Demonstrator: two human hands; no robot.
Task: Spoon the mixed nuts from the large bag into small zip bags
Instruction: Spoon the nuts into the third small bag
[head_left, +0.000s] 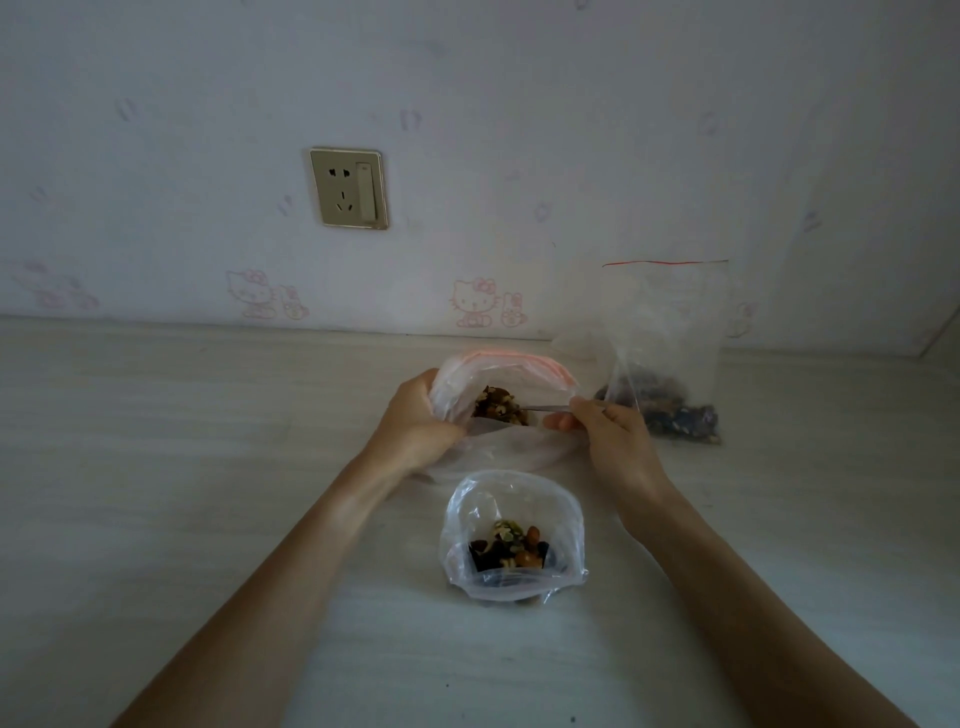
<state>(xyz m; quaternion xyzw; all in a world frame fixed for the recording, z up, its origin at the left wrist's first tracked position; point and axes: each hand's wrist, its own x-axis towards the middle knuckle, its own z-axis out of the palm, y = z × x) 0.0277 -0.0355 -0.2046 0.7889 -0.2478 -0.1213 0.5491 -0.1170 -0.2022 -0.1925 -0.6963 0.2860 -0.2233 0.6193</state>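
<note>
On the table (156, 467): spooning nuts.
Left hand (415, 421) grips the large bag (498, 374) rim; right hand (608, 431) pinches the spoon (545, 408) above the small bag (511, 535).

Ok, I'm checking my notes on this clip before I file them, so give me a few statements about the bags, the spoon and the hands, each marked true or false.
1. The left hand holds the large bag open at its side. True.
2. The right hand is empty. False: its grip is on a metal spoon that reaches into the large bag.
3. The small open bag nearest the person already has nuts in it. True.
4. The zip bag at the far right lies flat. False: it stands upright near the wall, nuts in its bottom.
5. The wall socket has a plug in it. False: nothing is plugged in.
</note>
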